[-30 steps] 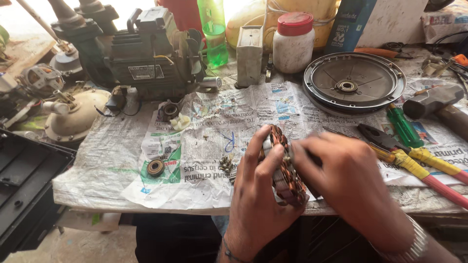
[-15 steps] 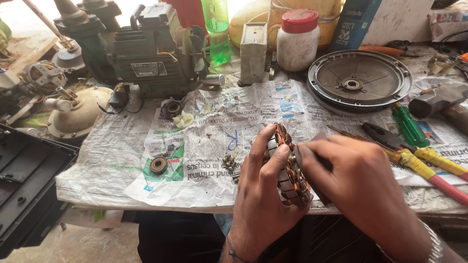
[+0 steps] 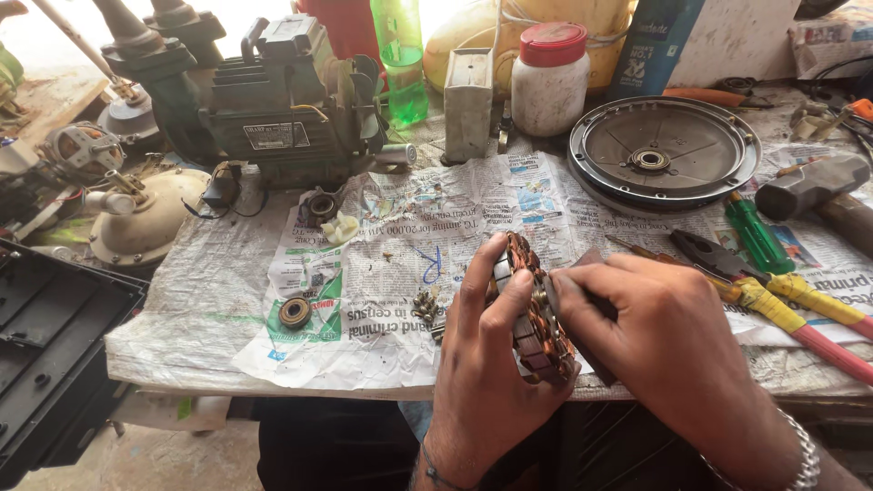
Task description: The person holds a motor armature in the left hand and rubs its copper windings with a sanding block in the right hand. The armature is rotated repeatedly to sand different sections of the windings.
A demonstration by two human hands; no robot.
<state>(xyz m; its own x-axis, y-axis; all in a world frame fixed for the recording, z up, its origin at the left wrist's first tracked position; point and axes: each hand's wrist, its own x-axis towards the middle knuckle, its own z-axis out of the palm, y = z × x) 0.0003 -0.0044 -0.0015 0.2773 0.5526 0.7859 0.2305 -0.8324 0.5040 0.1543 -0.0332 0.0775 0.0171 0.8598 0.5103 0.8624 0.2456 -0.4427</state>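
Two hands are working at the near edge of the tabletop (image 3: 209, 300), and we are seeing them from above. The left hand (image 3: 486, 373) is wrapping a copper-wound motor stator (image 3: 536, 314), its grip pinching the ring with the thumb on the inner side and the fingers curling over the outer rim. The stator is standing on edge, tilted a little, just above the newspaper (image 3: 400, 273) that is covering the tabletop. The right hand (image 3: 664, 341) is pressing against the stator from the other side; its grip is closing on a thin dark tool (image 3: 582, 264) whose tip is meeting the windings, though we cannot tell exactly how the fingers are sitting on it.

Just beside the left hand a small heap of screws (image 3: 426, 307) is lying on the newspaper, and farther left a bearing (image 3: 295, 312) is resting flat. Behind them a dark green pump motor (image 3: 273, 109) is standing near the far edge. A round metal end cover (image 3: 664, 155) is lying to the right of centre, with a white jar with a red lid (image 3: 548, 82) behind it. Near the right hand we are seeing yellow-handled pliers (image 3: 773, 295), a green screwdriver (image 3: 755, 238) and a hammer (image 3: 814, 186).
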